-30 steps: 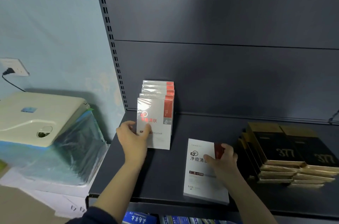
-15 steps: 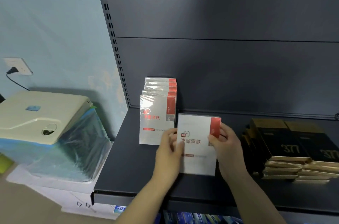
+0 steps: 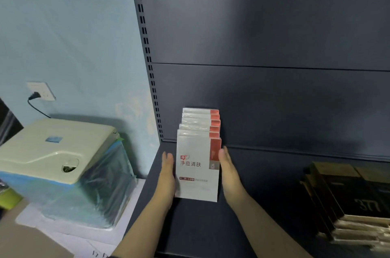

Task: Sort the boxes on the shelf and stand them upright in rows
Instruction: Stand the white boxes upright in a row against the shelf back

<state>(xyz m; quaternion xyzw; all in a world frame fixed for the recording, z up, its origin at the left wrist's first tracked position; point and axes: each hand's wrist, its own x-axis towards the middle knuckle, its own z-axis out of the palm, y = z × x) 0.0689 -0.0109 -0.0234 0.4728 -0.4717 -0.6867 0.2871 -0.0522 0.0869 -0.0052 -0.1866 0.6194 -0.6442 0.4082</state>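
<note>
A row of several white boxes with red corner panels (image 3: 200, 122) stands upright at the left end of the dark shelf (image 3: 263, 173), running back toward the rear panel. The front white box (image 3: 197, 170) stands at the head of that row. My left hand (image 3: 168, 170) lies flat against its left edge and my right hand (image 3: 226, 170) flat against its right edge, fingers straight, pressing the box between the palms. A stack of black and gold boxes (image 3: 346, 200) lies flat at the right of the shelf.
A cream-lidded appliance wrapped in blue plastic film (image 3: 63, 164) sits left of the shelf on white sheets. A wall socket with a black plug (image 3: 41, 91) is above it. The slotted shelf upright (image 3: 147, 55) borders the row's left side.
The white box held in both hands in front of the shelf's middle has moved left and now stands at the front of the upright row, with my palms on either side.
</note>
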